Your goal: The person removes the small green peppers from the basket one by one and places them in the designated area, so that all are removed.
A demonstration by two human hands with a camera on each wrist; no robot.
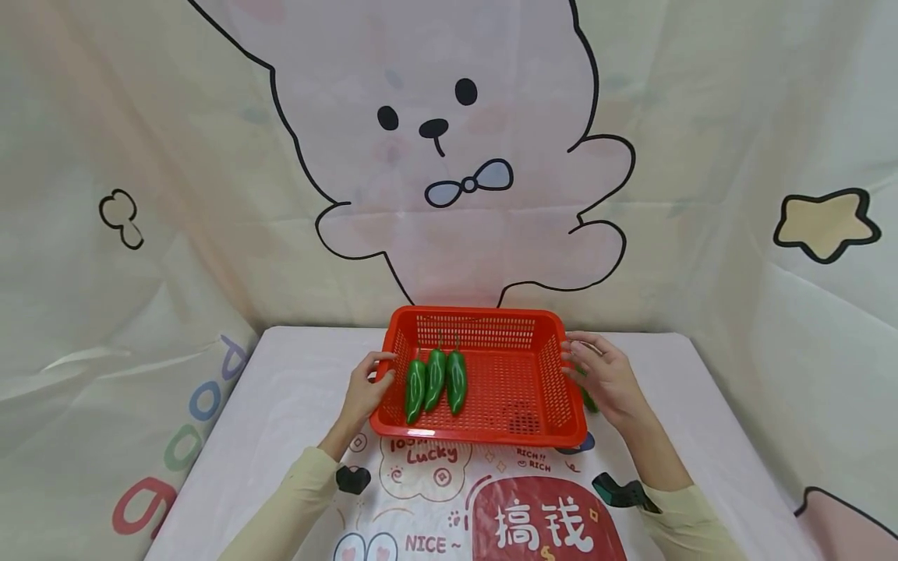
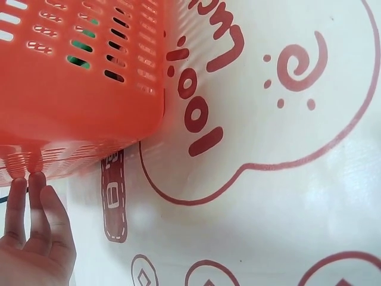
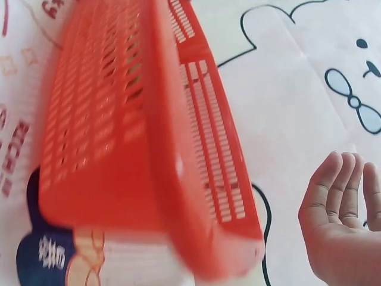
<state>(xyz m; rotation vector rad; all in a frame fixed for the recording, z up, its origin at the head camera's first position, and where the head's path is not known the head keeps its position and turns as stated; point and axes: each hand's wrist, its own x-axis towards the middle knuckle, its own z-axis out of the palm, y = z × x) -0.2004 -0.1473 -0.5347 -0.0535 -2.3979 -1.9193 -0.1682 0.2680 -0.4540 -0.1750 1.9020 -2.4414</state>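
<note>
A red plastic basket (image 1: 484, 435) with slotted walls stands on the table in the head view, with three green chili peppers (image 1: 436, 379) lying side by side in its left half. My left hand (image 1: 366, 389) is at the basket's left side; in the left wrist view its fairly straight fingers (image 2: 37, 208) touch the outer wall. Beside the right rim is my right hand (image 1: 605, 375), its fingers spread and loosely bent. The right wrist view shows that hand (image 3: 345, 220) with nothing in it. Another green chili pepper (image 1: 590, 400) lies outside the basket, partly hidden by the right hand.
A white table (image 1: 309, 366) carries a printed mat (image 1: 435, 538) with red lettering in front of the basket. Close behind the basket hangs a cloth backdrop (image 1: 477, 249) with a cartoon bear. Similar cloth walls (image 1: 828, 335) rise at both sides.
</note>
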